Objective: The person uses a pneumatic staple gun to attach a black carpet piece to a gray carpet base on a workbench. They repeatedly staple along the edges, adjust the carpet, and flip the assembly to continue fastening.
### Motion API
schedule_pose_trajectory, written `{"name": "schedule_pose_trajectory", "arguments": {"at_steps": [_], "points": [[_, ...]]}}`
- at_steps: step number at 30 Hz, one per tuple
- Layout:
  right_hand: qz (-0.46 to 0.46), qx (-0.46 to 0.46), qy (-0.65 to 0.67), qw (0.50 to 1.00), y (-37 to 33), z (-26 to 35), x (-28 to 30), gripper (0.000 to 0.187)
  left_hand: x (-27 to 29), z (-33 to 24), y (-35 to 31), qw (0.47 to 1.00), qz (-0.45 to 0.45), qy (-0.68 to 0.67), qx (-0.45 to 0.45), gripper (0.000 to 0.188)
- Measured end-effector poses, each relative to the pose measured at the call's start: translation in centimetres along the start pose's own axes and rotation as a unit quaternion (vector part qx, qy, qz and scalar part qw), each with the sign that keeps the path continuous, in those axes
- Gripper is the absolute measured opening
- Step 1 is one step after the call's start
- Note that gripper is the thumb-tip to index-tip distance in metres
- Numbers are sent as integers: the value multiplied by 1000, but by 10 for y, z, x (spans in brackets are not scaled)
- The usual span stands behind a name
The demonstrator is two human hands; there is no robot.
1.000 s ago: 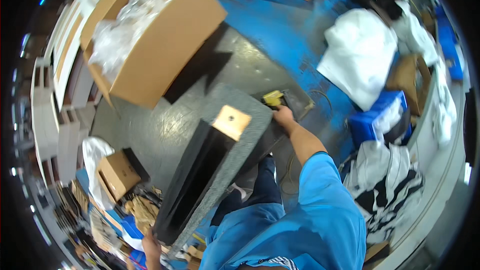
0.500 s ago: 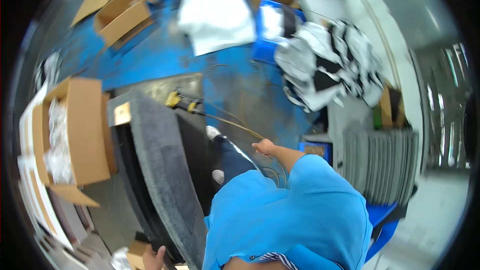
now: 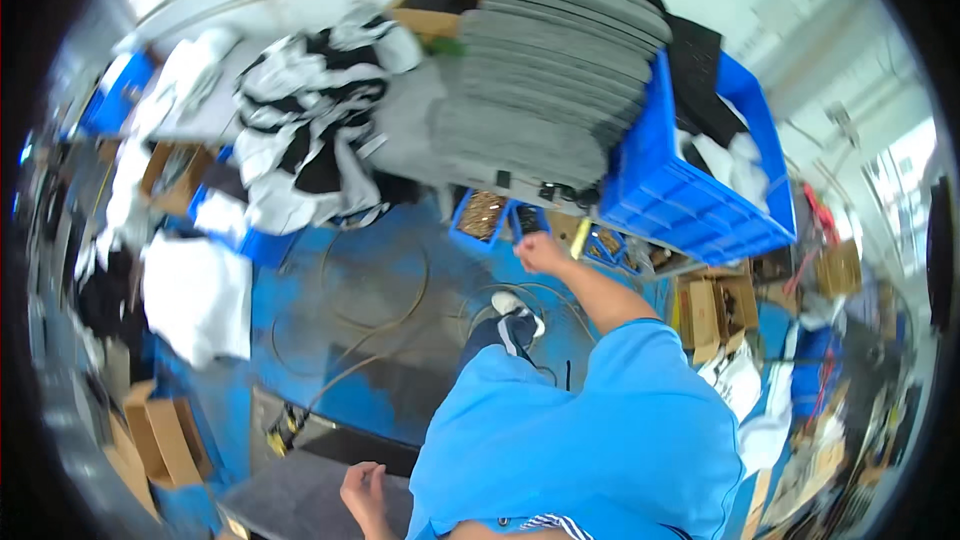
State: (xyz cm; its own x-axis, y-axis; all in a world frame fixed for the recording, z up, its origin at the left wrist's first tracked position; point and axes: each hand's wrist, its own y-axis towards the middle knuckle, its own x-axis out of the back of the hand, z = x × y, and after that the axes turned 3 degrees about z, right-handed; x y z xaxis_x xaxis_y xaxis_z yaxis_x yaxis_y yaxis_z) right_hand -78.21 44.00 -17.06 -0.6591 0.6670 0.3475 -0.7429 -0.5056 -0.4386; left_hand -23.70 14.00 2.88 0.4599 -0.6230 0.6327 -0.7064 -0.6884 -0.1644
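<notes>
My right hand [image 3: 541,254] hangs out in front of me with its fingers curled in. No object shows in it. Just beyond it stand a small blue bin [image 3: 480,216] of brownish small parts and a second small bin [image 3: 528,219] with dark contents. Low at the left, my left hand [image 3: 362,486] is empty, thumb and fingers a little apart. It appears above or beside a dark grey, carpet-like covered piece [image 3: 300,492]; contact cannot be made out. A yellow-and-black power tool [image 3: 284,430] lies past that piece's far edge.
A tall stack of grey padded panels [image 3: 560,60] rises on the bench ahead. Right of it is a large blue crate [image 3: 690,170]. Black-and-white fabric [image 3: 315,120] is heaped to the left. A hose [image 3: 400,315] loops across the floor. Cardboard boxes [image 3: 715,308] stand at the right.
My view has swung right, bringing the panel stack and blue crate to the front. My left hand has come away from the grey piece's near end. My right hand is now by the small bins.
</notes>
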Motion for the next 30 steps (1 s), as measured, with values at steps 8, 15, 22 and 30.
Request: {"name": "schedule_pose_trajectory", "arguments": {"at_steps": [8, 15, 22, 30], "points": [[-483, 187, 66, 853, 12, 92, 391, 23, -164, -100, 158, 972, 175, 132, -81, 16], [-445, -155, -241, 849, 89, -53, 601, 27, -279, -200, 197, 947, 295, 124, 29, 19], [-419, -157, -407, 796, 177, -79, 665, 55, -271, -221, 171, 936, 254, 198, 142, 20], [-465, -42, -365, 806, 174, -142, 720, 35, -298, -228, 147, 935, 226, 219, 162, 32]]}}
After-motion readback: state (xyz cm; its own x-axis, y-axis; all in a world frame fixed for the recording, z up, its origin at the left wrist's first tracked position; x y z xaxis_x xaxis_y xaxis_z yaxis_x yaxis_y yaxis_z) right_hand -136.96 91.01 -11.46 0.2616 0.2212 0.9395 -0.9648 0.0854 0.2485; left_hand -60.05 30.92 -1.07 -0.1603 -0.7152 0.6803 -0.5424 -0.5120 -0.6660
